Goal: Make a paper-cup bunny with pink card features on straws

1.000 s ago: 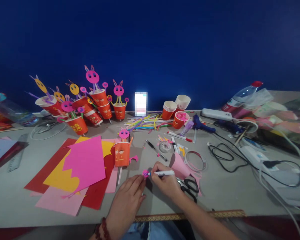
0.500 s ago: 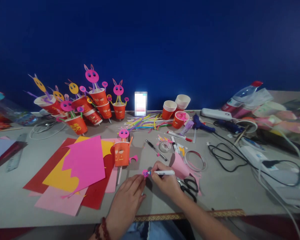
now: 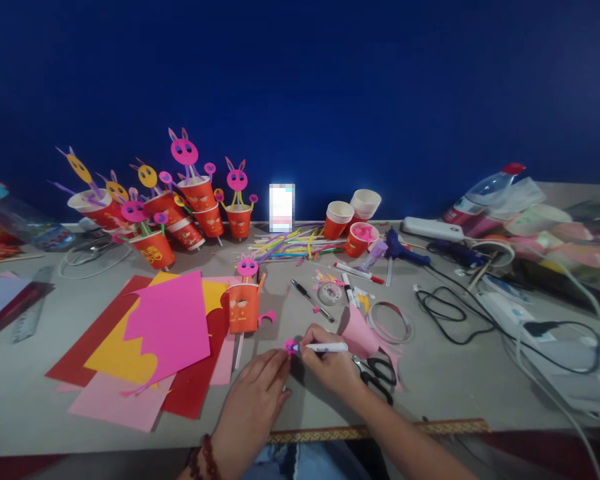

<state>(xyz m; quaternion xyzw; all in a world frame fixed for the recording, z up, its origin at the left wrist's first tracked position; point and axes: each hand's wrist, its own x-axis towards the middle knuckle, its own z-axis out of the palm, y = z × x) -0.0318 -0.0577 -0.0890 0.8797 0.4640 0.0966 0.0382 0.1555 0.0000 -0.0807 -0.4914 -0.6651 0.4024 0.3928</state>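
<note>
Left hand (image 3: 260,393) flat on table (image 3: 430,400), fingers together, fingertips pressing the edge of 1 small pink disc (image 3: 290,346); right hand (image 3: 333,367) pinches 1 white marker (image 3: 327,347), blue tip on disc. Scissors (image 3: 375,377) just beside right wrist; 1 red cup (image 3: 243,308) with pink bunny head beyond left hand. Farther back: straw pile (image 3: 295,245), then blue wall (image 3: 300,100).
</note>
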